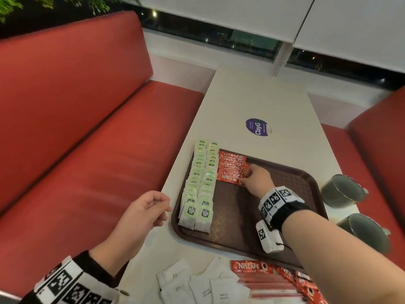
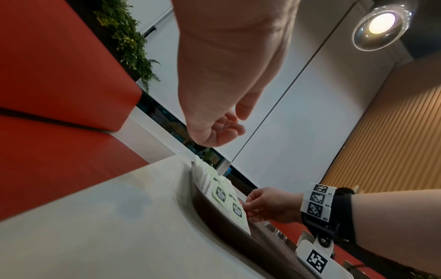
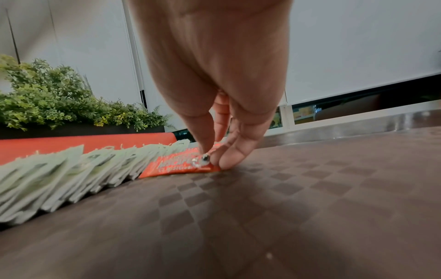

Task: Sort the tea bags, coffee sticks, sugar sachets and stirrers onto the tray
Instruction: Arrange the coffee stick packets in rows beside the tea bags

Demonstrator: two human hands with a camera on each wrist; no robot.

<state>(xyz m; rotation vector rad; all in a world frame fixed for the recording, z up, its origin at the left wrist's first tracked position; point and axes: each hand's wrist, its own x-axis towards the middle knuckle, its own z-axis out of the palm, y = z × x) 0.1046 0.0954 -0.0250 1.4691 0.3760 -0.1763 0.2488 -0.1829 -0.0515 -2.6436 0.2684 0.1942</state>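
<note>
Left of the tray [image 1: 311, 189], our left hand [image 1: 140, 213] hangs loosely curled over the tabletop [image 1: 252, 99], holding nothing. On the tray, tea bags [image 1: 200, 185] fill the left rows; beside them our right hand [image 1: 256, 179] pinches the nearest coffee stick [image 1: 229, 178]. We judge it best pressed flat, edge to edge with its neighbours.

Tea bags and coffee sticks in rows on the brown tray; more sachets wait on the table.

Two overlapping rows of green-labelled tea bags [image 1: 198, 185] run along the left side of the tray [image 1: 236, 216]. Just beside them lies a stack of red Nescafé coffee sticks [image 1: 232, 170]. Near the tray's close edge, white sugar sachets [image 1: 197, 284] and loose coffee sticks [image 1: 274, 279] lie scattered on the table.
</note>
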